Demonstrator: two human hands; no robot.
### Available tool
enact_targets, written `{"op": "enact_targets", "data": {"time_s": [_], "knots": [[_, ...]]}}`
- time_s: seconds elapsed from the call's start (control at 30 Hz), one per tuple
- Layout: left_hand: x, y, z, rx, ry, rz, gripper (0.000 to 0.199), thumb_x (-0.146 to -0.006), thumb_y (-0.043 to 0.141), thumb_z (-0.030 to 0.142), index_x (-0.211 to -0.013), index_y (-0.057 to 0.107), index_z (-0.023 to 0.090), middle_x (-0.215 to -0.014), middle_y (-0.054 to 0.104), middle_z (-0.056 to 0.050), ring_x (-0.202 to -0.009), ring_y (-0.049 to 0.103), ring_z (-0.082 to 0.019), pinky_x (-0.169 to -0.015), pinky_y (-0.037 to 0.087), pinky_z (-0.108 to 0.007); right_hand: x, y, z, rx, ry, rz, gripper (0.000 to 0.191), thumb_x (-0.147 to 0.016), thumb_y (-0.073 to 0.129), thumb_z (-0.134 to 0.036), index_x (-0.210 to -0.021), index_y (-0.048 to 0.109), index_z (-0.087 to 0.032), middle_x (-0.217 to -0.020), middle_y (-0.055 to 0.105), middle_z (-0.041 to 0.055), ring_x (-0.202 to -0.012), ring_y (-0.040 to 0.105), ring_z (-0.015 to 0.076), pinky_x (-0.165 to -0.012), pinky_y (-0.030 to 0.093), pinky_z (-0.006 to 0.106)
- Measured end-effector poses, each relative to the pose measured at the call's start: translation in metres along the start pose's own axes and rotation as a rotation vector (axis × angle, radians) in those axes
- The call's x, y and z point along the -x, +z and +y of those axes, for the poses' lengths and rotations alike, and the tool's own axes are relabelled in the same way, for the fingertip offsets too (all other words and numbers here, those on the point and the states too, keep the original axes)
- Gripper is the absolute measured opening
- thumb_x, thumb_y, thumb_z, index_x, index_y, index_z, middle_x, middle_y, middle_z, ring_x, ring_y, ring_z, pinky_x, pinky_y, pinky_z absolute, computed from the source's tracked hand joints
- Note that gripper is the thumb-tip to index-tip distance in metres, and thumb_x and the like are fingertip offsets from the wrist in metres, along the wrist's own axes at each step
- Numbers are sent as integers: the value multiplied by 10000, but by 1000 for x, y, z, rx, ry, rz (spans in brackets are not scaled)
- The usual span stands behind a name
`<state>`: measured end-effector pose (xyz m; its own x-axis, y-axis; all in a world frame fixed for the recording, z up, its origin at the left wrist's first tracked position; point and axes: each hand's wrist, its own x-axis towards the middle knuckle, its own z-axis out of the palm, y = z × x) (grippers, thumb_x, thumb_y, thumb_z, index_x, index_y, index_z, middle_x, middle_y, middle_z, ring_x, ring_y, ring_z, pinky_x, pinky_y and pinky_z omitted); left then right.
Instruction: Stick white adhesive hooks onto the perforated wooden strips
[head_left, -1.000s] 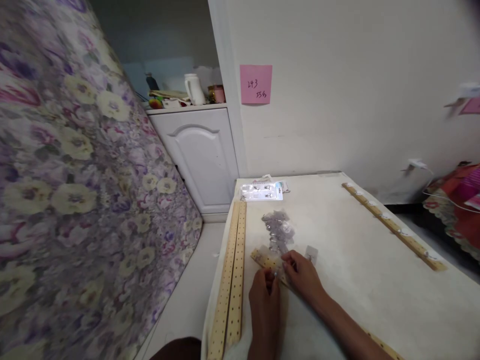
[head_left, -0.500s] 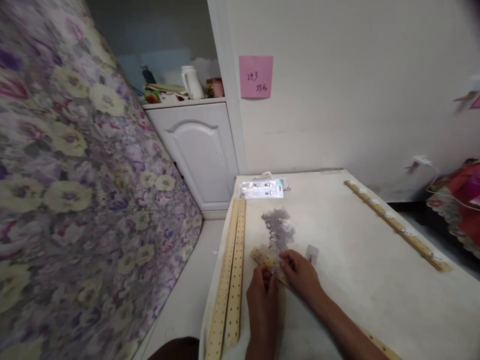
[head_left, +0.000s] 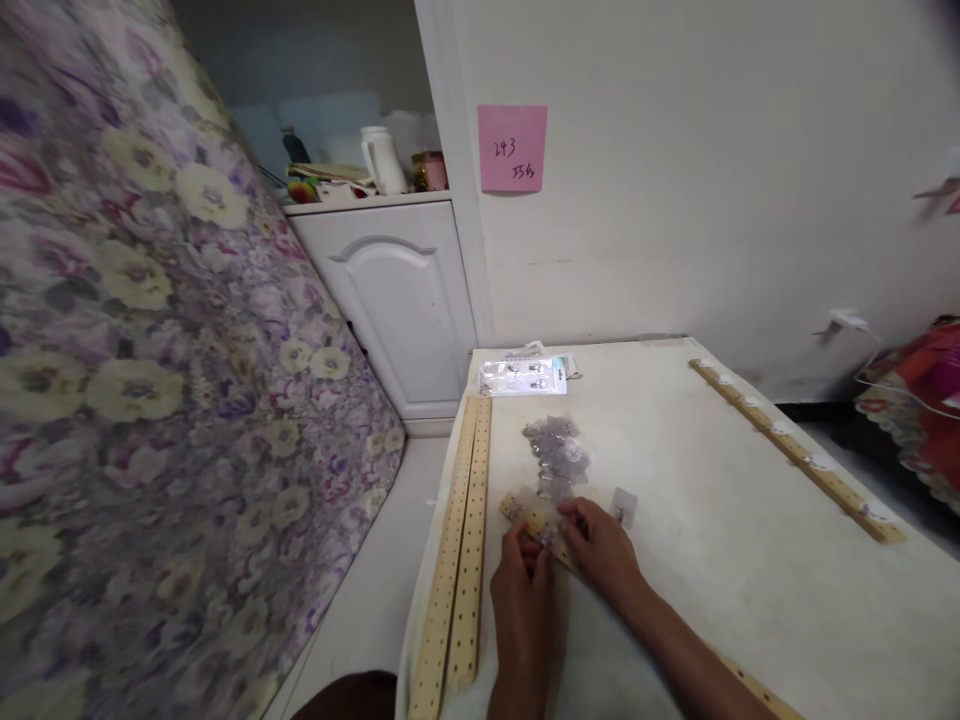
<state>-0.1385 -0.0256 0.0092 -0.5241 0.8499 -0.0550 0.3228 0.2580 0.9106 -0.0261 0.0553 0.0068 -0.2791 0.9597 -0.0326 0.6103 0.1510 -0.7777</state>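
Note:
A wooden strip with holes [head_left: 512, 507] lies slantwise under my hands, with clear square adhesive hooks [head_left: 536, 515] on its far end. My left hand [head_left: 521, 590] is closed, its fingertips pinching a clear hook at the strip. On the other side, my right hand [head_left: 604, 545] has thumb and forefinger together at the edge of the same clear hook; its grip is partly hidden. Just beyond them lies a pile of clear adhesive hooks [head_left: 556, 452]. One loose clear hook [head_left: 624, 505] rests right of my right hand.
Two long perforated wooden strips [head_left: 471, 520] lie along the table's left edge. Packaged hooks [head_left: 525, 376] sit at the far left corner. Another wooden strip with hooks [head_left: 795, 455] runs along the right side. A floral curtain [head_left: 150, 350] hangs to the left.
Both hands stay at the strip with only slight finger shifts. The pile and the loose hook have not moved.

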Motion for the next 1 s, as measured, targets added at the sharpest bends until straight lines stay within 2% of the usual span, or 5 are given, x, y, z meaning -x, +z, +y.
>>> {"op": "enact_targets", "data": {"time_s": [0.6,1.0], "knots": [[-2,1,-1,14,15,-3,436,-837,493,329,-1244,468,173,-864,666,-48,-778,644,-201,-722,472,-309,1,0,-1,16,-3,6,259,-797,497,-263,-1024,619,-235,-944,685,23,-863,630,199,-737,444,287],[-3,-1,0,-45,63,-18,409,-865,453,278,-1261,469,175,-836,649,-32,-739,621,-181,-682,453,-288,3,0,-2,39,-15,11,270,-789,544,-319,-1033,613,-228,-840,659,1,-762,613,180,-694,422,280]]}}
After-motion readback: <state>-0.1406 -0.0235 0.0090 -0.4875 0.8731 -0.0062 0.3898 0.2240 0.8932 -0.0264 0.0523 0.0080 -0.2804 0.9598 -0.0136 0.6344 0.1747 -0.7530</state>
